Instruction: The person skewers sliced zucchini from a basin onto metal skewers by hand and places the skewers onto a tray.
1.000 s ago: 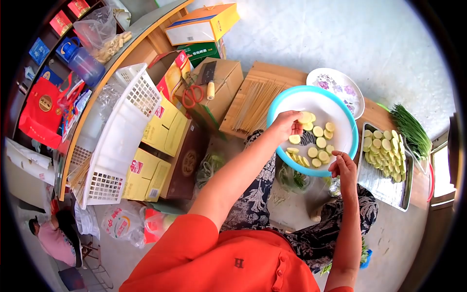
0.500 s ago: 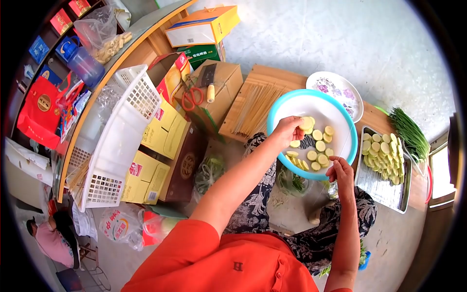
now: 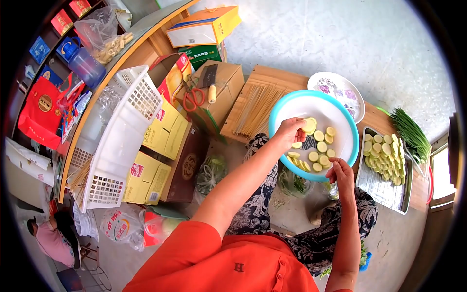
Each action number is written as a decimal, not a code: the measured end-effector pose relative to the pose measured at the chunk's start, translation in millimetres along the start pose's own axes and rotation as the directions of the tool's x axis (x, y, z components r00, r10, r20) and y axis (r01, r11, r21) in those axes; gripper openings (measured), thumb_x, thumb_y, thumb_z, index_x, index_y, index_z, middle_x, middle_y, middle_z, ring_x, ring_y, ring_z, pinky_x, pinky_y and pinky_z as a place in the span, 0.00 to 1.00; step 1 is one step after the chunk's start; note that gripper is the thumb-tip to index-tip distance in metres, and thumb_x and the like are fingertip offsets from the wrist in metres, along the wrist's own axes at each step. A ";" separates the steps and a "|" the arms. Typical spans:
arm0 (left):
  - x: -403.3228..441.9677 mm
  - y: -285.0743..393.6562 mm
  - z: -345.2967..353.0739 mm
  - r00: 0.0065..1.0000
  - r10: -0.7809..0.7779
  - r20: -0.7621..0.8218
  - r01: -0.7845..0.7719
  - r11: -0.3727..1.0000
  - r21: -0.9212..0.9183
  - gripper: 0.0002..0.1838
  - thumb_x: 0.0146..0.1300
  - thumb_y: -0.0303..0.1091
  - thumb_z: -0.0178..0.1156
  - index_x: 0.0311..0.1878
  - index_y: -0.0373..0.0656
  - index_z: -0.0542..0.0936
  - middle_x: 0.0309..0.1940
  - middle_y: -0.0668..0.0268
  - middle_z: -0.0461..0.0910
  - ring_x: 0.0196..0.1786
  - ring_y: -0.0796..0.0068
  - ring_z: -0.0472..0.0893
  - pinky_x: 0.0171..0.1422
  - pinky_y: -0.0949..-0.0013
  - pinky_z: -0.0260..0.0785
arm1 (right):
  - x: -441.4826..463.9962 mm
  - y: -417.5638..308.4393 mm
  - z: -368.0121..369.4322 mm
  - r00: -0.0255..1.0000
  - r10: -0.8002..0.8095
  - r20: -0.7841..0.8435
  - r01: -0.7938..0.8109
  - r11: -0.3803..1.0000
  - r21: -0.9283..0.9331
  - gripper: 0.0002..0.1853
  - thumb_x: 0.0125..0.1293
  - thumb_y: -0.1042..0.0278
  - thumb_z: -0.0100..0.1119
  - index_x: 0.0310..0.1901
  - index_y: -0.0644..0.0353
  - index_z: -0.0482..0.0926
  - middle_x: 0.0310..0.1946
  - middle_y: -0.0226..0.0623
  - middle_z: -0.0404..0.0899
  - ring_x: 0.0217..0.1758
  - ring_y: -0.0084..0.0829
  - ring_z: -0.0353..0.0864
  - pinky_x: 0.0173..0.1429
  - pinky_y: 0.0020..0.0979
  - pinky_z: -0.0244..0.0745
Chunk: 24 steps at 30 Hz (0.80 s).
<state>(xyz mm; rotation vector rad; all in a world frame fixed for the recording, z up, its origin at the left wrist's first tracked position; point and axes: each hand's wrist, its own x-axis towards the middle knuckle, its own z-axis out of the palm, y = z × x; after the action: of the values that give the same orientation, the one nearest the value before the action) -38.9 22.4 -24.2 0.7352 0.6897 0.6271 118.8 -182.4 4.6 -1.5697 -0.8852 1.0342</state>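
Observation:
My left hand (image 3: 292, 130) is closed in a pinch on zucchini slices (image 3: 309, 125), held above the inside of a white basin with a turquoise rim (image 3: 273, 121). Several loose round slices (image 3: 321, 147) lie on the basin's bottom. At the basin's lower right rim, my right hand (image 3: 341, 176) has its fingers pinched together on what looks like a thin bamboo skewer, barely visible. To the right, a metal tray (image 3: 377, 187) holds a pile of sliced zucchini (image 3: 386, 153). A bundle of bamboo skewers (image 3: 258, 109) lies on a wooden board (image 3: 272, 75) left of the basin.
A flowered white plate (image 3: 357, 100) and green chives (image 3: 411, 131) lie beyond the basin. Left are a cardboard box (image 3: 228, 82) with a knife (image 3: 210, 80) and red scissors (image 3: 194, 99), yellow boxes (image 3: 146, 177) and a white basket (image 3: 114, 141). Another person (image 3: 53, 238) sits at far left.
Both hands stay in nearly the same places. The right fingers have drawn slightly closer to the basin's rim, and the whole view has shifted a little.

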 end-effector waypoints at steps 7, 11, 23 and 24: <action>3.7 -1.3 -6.9 0.998 0.007 0.062 -0.005 1.000 -0.030 0.09 0.65 0.35 0.60 0.44 0.41 0.76 0.31 0.64 0.79 0.29 0.73 0.78 0.36 0.68 0.76 | 28.6 20.7 -7.2 0.998 -0.020 0.058 0.023 0.999 -0.040 0.14 0.72 0.68 0.47 0.52 0.66 0.77 0.19 0.31 0.76 0.17 0.17 0.66 0.23 0.19 0.62; -1.3 3.4 -1.9 1.000 0.015 0.008 -0.015 0.998 -0.065 0.09 0.64 0.33 0.61 0.44 0.39 0.78 0.33 0.63 0.79 0.31 0.71 0.78 0.36 0.66 0.76 | 56.5 -37.9 -32.5 0.994 -0.103 -0.030 0.097 0.985 -0.140 0.15 0.71 0.69 0.48 0.55 0.66 0.75 0.19 0.30 0.75 0.16 0.16 0.66 0.22 0.20 0.62; 2.8 1.7 -6.9 0.994 0.087 0.064 -0.079 0.990 -0.119 0.11 0.66 0.34 0.59 0.46 0.38 0.78 0.33 0.64 0.79 0.29 0.73 0.77 0.35 0.67 0.74 | 80.7 -166.7 -59.6 0.949 -0.315 -0.004 0.305 0.923 -0.235 0.18 0.74 0.62 0.47 0.57 0.64 0.75 0.19 0.23 0.70 0.20 0.12 0.63 0.25 0.17 0.57; 1.1 0.8 -4.6 0.994 0.103 0.026 -0.099 0.986 -0.138 0.10 0.66 0.35 0.58 0.45 0.37 0.78 0.33 0.64 0.79 0.29 0.74 0.77 0.34 0.68 0.74 | 82.8 -166.5 -60.0 0.948 -0.317 0.002 0.309 0.923 -0.230 0.18 0.74 0.62 0.47 0.57 0.65 0.75 0.20 0.23 0.70 0.20 0.13 0.63 0.25 0.18 0.57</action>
<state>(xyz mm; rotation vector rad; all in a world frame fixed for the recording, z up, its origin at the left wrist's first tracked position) -41.9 25.4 -26.4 0.6550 0.5753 0.7459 197.4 -91.5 158.7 -1.5622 -1.2210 0.6926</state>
